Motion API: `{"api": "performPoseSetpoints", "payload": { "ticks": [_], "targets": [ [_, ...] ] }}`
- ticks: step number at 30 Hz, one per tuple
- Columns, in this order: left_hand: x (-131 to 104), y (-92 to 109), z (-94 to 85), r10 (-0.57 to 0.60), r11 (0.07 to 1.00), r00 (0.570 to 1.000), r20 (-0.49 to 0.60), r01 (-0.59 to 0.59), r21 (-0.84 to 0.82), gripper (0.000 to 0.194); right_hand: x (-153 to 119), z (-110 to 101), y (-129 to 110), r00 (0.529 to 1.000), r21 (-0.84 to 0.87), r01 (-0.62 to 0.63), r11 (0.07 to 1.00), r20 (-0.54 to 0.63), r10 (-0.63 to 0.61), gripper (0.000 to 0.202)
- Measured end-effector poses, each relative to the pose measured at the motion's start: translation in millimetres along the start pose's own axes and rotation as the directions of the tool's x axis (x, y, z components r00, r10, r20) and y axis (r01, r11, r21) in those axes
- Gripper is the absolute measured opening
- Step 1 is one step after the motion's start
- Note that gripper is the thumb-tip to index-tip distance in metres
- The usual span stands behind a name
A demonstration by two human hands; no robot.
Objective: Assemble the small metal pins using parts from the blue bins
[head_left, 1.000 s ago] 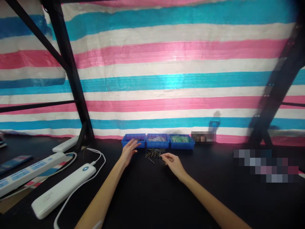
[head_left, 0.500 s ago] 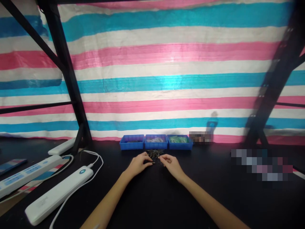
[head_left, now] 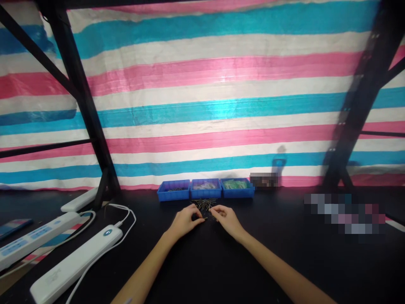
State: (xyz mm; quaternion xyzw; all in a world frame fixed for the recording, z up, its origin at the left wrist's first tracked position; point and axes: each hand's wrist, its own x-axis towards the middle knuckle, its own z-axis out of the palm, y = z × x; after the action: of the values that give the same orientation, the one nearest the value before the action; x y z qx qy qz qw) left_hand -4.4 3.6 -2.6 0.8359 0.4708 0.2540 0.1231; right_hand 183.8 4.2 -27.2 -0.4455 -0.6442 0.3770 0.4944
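Note:
In front of the blue bins lies a loose pile of thin, brass-coloured screws [head_left: 205, 204] on the black table. My left hand [head_left: 186, 219] is at the pile's near left side, thumb and fingers closed around a small screw whose end shows at the thumb tip. Opposite it, my right hand [head_left: 228, 219] is closed in a pinch at the pile's right edge; what it holds, if anything, is too small to make out. Tiny pieces lie on the table between the two hands.
Three blue bins stand in a row behind the pile: the left bin [head_left: 174, 196] with dark small parts, the middle bin [head_left: 206, 194] with clear bags, the right bin [head_left: 238, 194] with green-tinted bags. A white power bank [head_left: 76, 264], cable and power strip [head_left: 38, 236] lie left.
The view has shifted slightly. Both hands stay by the pile in nearly the same pinched poses; the screw in my left hand shows less of its length.

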Motion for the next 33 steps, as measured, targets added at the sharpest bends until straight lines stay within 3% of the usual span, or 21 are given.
{"api": "performPoseSetpoints", "payload": {
  "ticks": [7, 15, 19, 23, 27, 33],
  "targets": [
    [0.0, 8.9, 5.5, 0.016, 1.000, 1.000, -0.011, -0.016, -0.016, 0.028, 2.5, 0.5, 5.1, 1.000, -0.012, 0.021, 1.000, 0.002, -0.021, 0.030],
    [1.0, 9.7, 9.6, 0.001, 0.999, 1.000, -0.026, -0.002, -0.044, 0.014, 1.2, 0.7, 2.3, 1.000, -0.013, 0.011, 1.000, -0.004, -0.011, 0.030],
    [5.1, 6.7, 15.1, -0.071, 0.980, 0.986, -0.148, 0.042, -0.192, 0.020, 0.9, 0.4, 1.4, 1.000, -0.047, 0.017, 0.999, 0.001, -0.017, 0.027],
    [9.6, 8.7, 20.2, -0.131, 0.903, 0.964, -0.233, 0.019, -0.430, 0.027, 0.3, 0.0, 2.5, 0.998, -0.100, 0.059, 0.993, 0.035, -0.056, 0.024],
    [10.9, 12.1, 23.8, -0.171, 0.834, 0.956, -0.237, 0.013, -0.551, 0.027, -2.5, -0.9, 1.5, 0.989, -0.149, 0.089, 0.985, 0.129, -0.070, 0.018],
    [10.5, 15.1, 23.1, -0.219, 0.807, 0.950, -0.221, 0.049, -0.588, 0.029, -3.0, -1.6, -0.8, 0.982, -0.117, 0.072, 0.990, 0.183, -0.050, 0.023]
  ]
}}
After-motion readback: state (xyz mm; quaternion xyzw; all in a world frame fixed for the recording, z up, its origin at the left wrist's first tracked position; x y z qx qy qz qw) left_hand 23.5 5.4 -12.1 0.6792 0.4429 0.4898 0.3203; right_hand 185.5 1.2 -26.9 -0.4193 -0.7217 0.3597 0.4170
